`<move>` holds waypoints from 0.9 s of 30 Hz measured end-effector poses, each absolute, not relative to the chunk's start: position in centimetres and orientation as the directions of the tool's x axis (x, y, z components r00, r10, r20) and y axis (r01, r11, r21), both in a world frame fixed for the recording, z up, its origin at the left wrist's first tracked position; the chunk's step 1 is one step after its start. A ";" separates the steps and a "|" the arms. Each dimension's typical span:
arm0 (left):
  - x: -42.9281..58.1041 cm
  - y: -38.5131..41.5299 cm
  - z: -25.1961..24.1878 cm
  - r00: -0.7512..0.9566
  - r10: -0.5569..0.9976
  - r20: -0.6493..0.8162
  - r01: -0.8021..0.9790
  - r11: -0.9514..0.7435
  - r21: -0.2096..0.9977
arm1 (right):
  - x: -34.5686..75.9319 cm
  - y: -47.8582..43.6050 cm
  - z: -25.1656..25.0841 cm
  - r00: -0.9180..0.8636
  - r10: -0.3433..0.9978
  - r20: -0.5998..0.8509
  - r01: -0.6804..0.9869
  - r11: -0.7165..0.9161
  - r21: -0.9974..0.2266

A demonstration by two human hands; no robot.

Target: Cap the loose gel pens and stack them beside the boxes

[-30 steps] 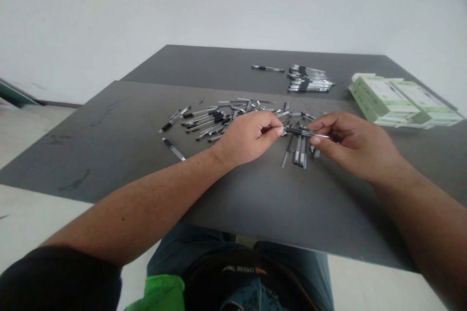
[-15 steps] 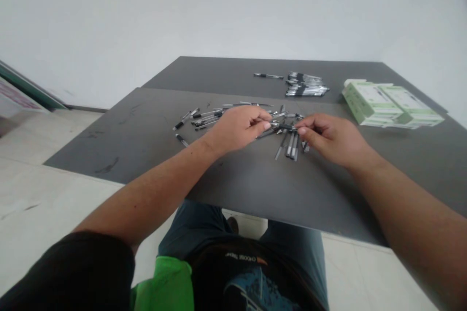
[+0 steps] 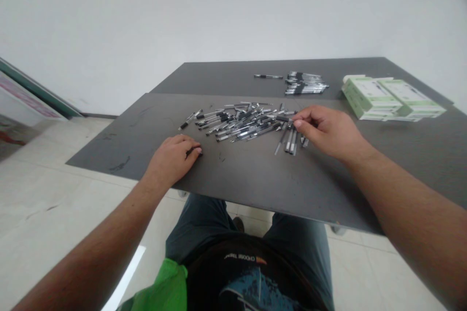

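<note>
Judging by the neat stack of clear plastic pens with black grips (image 3: 304, 83) on the far half of the dark grey table (image 3: 248, 175), part of my work looked done, while the loose heap of slender clear-and-black pens (image 3: 248, 124) seemed left. My right hand (image 3: 324, 129) pinched a slim black-gripped pen piece (image 3: 283, 118) at the heap's right end. My left hand (image 3: 170, 158) rested nearer me, left of the heap, fingers curled over a small dark item (image 3: 189, 152); I couldn't tell whether they gripped it.
</note>
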State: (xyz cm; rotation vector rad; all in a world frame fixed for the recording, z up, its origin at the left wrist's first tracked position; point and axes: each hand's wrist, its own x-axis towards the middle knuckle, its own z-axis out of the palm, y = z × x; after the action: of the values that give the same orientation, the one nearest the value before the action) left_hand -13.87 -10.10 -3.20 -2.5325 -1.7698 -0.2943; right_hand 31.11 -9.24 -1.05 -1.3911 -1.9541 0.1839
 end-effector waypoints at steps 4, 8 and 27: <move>-13.7 -10.3 -3.5 0.338 0.923 0.181 0.931 -0.356 0.077 | 31.2 -9.1 -1.3 -0.151 0.887 0.437 0.786 0.376 -0.491; -13.8 -10.3 -3.1 0.355 0.923 0.147 0.925 -0.370 0.086 | 31.5 -8.7 -1.5 -0.148 0.892 0.428 0.798 0.363 -0.481; -17.5 -3.6 -2.9 0.380 0.918 0.116 0.923 -0.384 0.009 | 31.5 -8.7 -1.6 -0.140 0.881 0.451 0.788 0.375 -0.488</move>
State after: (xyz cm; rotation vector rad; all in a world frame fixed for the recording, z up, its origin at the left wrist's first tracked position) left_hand -17.50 -3.59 -2.91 -2.5620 -1.7106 -0.1569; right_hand 31.51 -8.72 -1.61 -1.4381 -1.9487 0.1727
